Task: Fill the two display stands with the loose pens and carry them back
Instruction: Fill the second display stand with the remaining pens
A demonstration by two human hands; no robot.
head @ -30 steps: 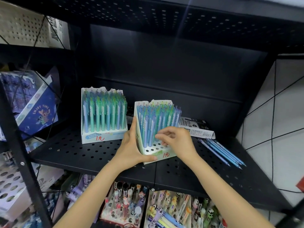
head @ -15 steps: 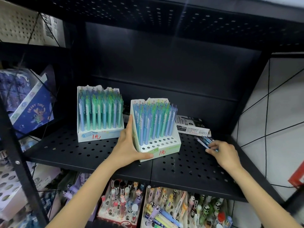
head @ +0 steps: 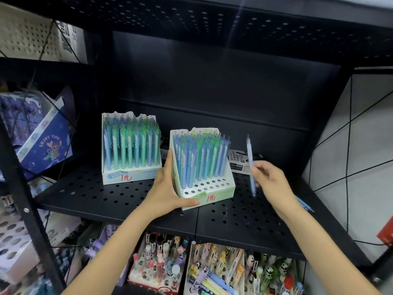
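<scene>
Two white display stands with blue and green pens stand on the black perforated shelf (head: 106, 199). The left stand (head: 130, 173) looks full. The right stand (head: 212, 190) shows empty holes in its front rows; my left hand (head: 168, 188) grips its left side and front corner. Just to the right of that stand, my right hand (head: 270, 179) pinches one light-blue pen (head: 251, 167), held nearly upright and blurred. A few loose blue pens (head: 304, 204) lie on the shelf behind my right wrist, mostly hidden.
A marker box (head: 240, 160) lies behind the right stand. The shelf's back panel and upper shelf close the space above. Below are trays of cartoon-topped pens (head: 212, 271). Blue printed boxes (head: 42, 145) sit on the left rack; a tiled wall is to the right.
My right hand left the right stand, reached to the loose pens at the right, and has now lifted one pen back toward the stand. My left hand kept its hold.
</scene>
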